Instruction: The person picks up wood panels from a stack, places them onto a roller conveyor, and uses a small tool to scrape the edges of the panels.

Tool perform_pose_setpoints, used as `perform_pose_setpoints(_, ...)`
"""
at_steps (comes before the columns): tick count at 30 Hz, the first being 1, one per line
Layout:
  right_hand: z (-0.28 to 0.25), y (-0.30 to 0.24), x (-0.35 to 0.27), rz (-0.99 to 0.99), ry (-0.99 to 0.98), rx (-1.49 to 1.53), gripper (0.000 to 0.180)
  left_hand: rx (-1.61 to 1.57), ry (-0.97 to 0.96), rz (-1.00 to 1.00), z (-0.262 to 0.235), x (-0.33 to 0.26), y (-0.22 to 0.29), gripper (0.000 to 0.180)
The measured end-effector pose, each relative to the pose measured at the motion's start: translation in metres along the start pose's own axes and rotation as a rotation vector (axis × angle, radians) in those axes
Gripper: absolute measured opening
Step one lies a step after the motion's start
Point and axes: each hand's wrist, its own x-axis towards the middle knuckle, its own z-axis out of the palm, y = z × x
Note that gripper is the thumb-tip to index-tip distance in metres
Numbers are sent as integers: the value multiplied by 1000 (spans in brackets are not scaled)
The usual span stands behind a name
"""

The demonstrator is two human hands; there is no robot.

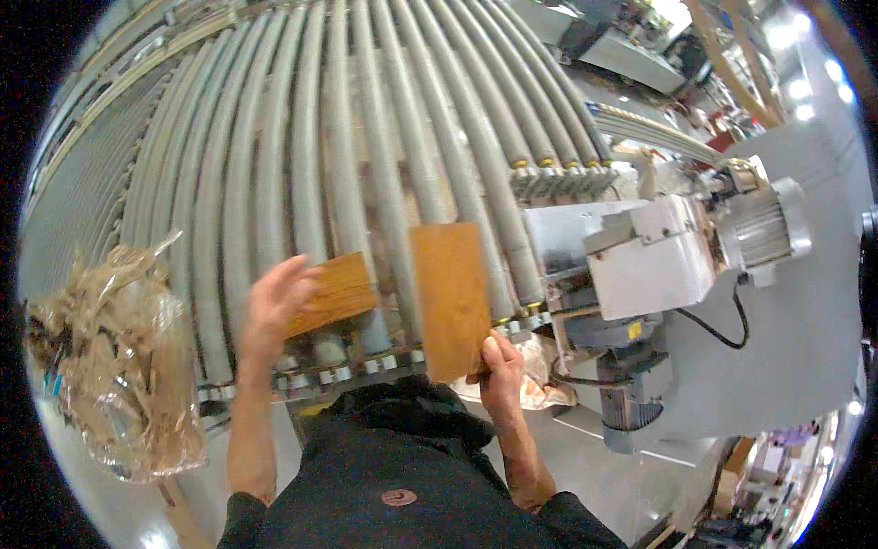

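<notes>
My right hand [500,368] pinches the lower right edge of a brown wood-grain board [448,297]. The board is held up in front of the rollers, its long side nearly upright in view. To the left, my left hand [279,302] is slightly blurred, fingers stretched out and apart. It overlaps the left end of a smaller-looking wood-grain board [340,291], which lies at a slant over the rollers. Whether the fingers touch that board I cannot tell.
A conveyor of long grey rollers [293,156] stretches ahead. On the left stands a bundle of crumpled clear plastic wrap [128,375]. At right are a motor [759,233] with a white housing [649,256] and a black cable [736,320]. A whitish bag [540,384] lies below the roller ends.
</notes>
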Motion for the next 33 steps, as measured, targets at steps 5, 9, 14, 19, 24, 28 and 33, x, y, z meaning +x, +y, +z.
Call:
perform_pose_setpoints(5,32,-34,8,-133,-466,-507,29,2,-325,-6,19,19,33,52)
perform_pose_setpoints(9,40,-54,34,-270,-505,-626,27,430,-428,-74,3,15,58,46)
perform_pose_setpoints(14,54,-68,48,-266,-589,-633,29,371,-211,51,11,9,44,39)
perform_pose_setpoints(19,74,-58,62,-199,-607,-655,31,147,21,5,-6,1,3,39)
perform_pose_setpoints(24,106,-54,78,-611,-771,-921,36,265,25,11,9,-24,4,42)
perform_pose_setpoints(28,150,-80,79,-166,-1045,-960,36,317,-3,94,12,-37,0,41)
perform_pose_setpoints(33,137,-79,93,-147,-1129,-899,41,89,189,114,-16,-41,-3,41)
